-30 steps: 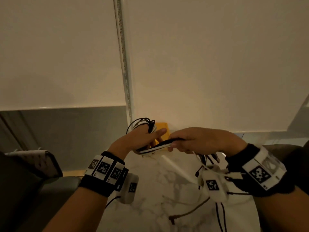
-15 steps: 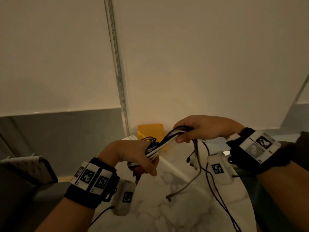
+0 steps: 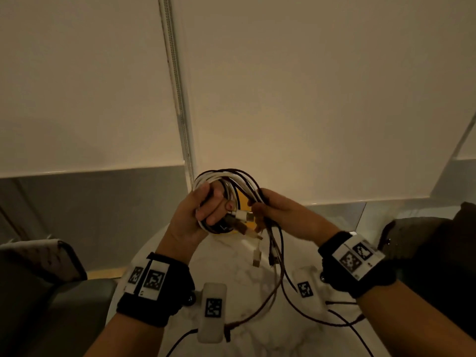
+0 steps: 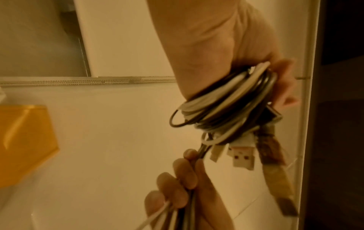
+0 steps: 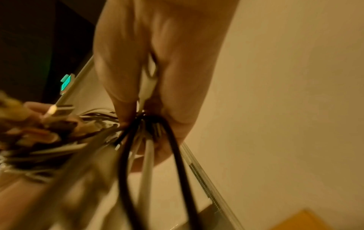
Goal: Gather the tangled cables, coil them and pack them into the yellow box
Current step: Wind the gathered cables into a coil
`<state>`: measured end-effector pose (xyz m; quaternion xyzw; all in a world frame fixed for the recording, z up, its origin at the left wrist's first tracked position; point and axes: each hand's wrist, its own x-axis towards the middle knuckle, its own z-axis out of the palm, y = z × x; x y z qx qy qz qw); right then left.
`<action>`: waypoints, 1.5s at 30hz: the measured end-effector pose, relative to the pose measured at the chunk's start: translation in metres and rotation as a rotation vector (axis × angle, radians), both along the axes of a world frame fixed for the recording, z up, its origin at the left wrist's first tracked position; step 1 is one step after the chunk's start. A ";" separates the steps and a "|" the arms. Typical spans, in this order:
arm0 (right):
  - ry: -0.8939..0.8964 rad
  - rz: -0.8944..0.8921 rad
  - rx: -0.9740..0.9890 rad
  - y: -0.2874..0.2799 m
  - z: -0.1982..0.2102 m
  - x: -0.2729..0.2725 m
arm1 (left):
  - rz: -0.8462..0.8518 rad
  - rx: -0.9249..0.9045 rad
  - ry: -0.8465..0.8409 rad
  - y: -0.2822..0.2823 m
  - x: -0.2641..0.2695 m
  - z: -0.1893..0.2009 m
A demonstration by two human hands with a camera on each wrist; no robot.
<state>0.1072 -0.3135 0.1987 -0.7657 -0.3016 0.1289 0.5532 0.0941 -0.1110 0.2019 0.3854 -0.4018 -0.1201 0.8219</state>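
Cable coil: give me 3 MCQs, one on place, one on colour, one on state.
1. Where is the cable coil?
A. Lying in the yellow box
B. Wound round the left hand
C. Flat on the table

2. What colours are the coiled cables?
A. White and dark
B. Red and blue
C. All green

3. What is the right hand doing?
A. Resting open on the table
B. Gripping the loose cable strands
C. Holding the box

Key: B, the loops wrap the left hand, with the yellow box apart behind it. A, white and dark strands show in the left wrist view. B, the right hand has its fingers closed on the loose cable strands.
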 end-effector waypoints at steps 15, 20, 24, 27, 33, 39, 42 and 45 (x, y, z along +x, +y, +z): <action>-0.063 -0.224 -0.223 0.065 -0.038 -0.037 | 1.172 -0.217 0.482 -0.030 0.018 -0.005; -0.197 -0.180 -0.343 0.079 -0.048 -0.042 | 1.237 -0.328 0.430 -0.035 0.016 -0.003; -0.203 -0.264 -0.536 0.076 -0.053 -0.034 | 1.162 -0.293 0.578 -0.027 0.020 0.002; -0.203 -0.231 -0.515 0.067 -0.046 -0.035 | 1.018 -0.319 0.615 -0.016 0.022 0.003; -0.229 -0.101 -0.633 0.058 -0.015 -0.034 | 1.243 0.360 0.160 -0.026 0.021 -0.036; -0.267 0.088 -0.865 0.040 0.025 -0.028 | 1.066 1.382 -0.236 -0.017 0.040 -0.040; -0.340 0.209 -0.945 0.031 0.045 -0.019 | 0.848 1.340 -0.313 -0.005 0.039 -0.042; -0.304 0.321 -0.883 0.023 0.058 -0.005 | 0.613 1.187 -0.166 -0.012 0.019 -0.027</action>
